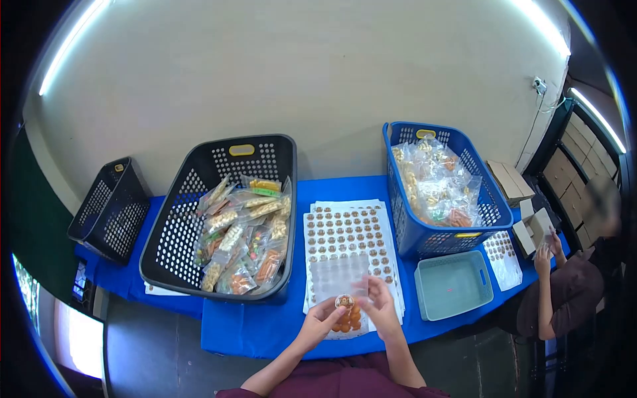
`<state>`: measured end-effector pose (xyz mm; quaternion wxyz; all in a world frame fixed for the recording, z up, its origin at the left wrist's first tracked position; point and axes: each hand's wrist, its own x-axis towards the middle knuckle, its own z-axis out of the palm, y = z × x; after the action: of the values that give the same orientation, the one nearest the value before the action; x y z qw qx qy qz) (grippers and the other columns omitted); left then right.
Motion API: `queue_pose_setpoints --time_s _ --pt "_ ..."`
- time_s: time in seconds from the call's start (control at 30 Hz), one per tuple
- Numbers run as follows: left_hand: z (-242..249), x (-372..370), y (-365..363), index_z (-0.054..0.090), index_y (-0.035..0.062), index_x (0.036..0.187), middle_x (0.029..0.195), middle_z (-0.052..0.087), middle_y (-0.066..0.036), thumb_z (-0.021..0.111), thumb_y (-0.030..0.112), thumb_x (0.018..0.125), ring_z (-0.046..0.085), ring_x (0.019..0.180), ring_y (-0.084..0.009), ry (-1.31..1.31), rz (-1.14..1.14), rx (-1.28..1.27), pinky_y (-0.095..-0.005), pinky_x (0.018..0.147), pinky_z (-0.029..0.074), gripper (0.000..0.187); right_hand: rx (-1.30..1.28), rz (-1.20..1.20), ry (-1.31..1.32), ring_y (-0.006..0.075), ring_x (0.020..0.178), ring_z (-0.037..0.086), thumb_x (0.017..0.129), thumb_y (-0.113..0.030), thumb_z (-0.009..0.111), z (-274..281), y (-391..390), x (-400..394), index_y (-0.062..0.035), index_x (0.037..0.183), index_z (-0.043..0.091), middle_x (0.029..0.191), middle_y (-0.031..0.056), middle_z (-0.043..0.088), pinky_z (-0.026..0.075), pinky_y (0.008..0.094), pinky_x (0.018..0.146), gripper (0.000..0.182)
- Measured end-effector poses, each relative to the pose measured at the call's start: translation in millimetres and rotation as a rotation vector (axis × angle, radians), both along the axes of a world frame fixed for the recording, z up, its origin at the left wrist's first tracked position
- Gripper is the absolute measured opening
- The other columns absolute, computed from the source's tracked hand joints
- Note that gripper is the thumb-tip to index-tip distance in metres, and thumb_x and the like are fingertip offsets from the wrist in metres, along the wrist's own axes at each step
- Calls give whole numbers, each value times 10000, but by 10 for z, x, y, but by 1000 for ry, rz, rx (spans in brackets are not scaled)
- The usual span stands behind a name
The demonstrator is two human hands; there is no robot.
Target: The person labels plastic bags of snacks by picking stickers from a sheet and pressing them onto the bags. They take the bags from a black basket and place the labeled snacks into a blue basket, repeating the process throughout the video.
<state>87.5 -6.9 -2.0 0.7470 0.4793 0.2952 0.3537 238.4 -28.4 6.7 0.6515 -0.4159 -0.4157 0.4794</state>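
Observation:
My left hand (320, 323) pinches a clear plastic bag (348, 324) of orange snack pieces, its thumb beside a round printed sticker (344, 301) at the upper part of the bag. At the bag's right edge is my right hand (381, 309), thumb and fingers apart, fingertips slightly blurred. Whether it touches the bag is hard to see. Beneath and beyond both hands lie sheets of round stickers (346, 233), rows of them still on the paper. A translucent blank sheet (338, 270) covers part of the top one.
On the blue-covered table (335, 191) stand a black basket (174, 229) and a blue basket (424, 240), both holding bagged snacks. A grey-green tray (454, 312) sits right of my hands. Another black basket (109, 215) stands far left. A person (564, 298) at right handles a small item beside a cardboard box (533, 232).

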Motion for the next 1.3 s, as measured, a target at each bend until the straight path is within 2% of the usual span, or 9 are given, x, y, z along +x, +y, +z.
queue_pose_setpoints --time_s 0.07,0.2,0.23,0.37,0.47,0.63,0.9,1.13,1.3 --pt "-49 65 82 523 12 1078 932 596 -55 529 233 847 570 793 -93 -5 -20 19 -210 644 467 321 -10 45 -49 101 772 556 796 -76 581 -7 -49 33 -18 1125 406 940 61 567 454 214 635 377" --pt "-87 431 108 577 16 986 860 601 -38 559 263 827 560 720 -76 41 70 75 -206 607 463 295 -121 34 13 62 694 534 792 -101 598 -77 -111 293 -8 993 527 821 24 580 444 188 616 233" --pt "-118 536 116 589 -3 943 833 610 -48 570 216 821 564 727 -83 9 85 64 -206 614 460 252 -150 -9 16 52 658 532 794 -111 598 -54 -137 374 -3 925 561 775 23 589 436 177 559 173" --pt "-83 1023 103 590 -32 913 799 615 -53 572 98 810 564 703 -87 -22 160 159 -208 631 455 167 -102 -161 -56 49 534 506 794 -119 600 100 -252 723 9 908 558 723 25 580 405 163 450 176" --pt "-76 1318 120 592 -30 912 797 615 -54 574 99 809 565 705 -85 20 55 182 -208 637 454 166 -134 -218 -7 66 628 549 776 -82 611 31 -337 1053 15 858 578 763 50 601 427 182 538 131" --pt "-38 1804 113 573 -34 952 826 610 -58 561 154 825 561 766 -89 83 -63 155 -214 664 454 227 -153 -202 55 55 624 519 814 -93 555 6 -399 1508 -13 870 517 761 36 568 413 169 532 105" --pt "3 2360 -18 581 -28 928 815 612 -68 591 164 805 570 748 -98 154 -24 202 -210 617 465 228 -175 -276 -15 57 663 526 826 -122 551 3 -505 1989 7 866 534 777 39 576 423 178 565 136" --pt "-52 2575 -132 570 -30 967 843 604 -59 535 151 842 555 763 -90 93 -3 153 -213 691 444 222 -145 -297 -7 66 681 519 837 -153 545 -99 -549 2224 17 866 539 775 38 573 425 193 615 173" --pt "-154 2690 -195 561 -38 975 864 599 -62 509 141 855 543 798 -91 69 85 153 -222 719 431 222 -130 -209 67 70 694 524 829 -156 558 -175 -555 2378 5 949 505 812 41 568 430 196 626 208"
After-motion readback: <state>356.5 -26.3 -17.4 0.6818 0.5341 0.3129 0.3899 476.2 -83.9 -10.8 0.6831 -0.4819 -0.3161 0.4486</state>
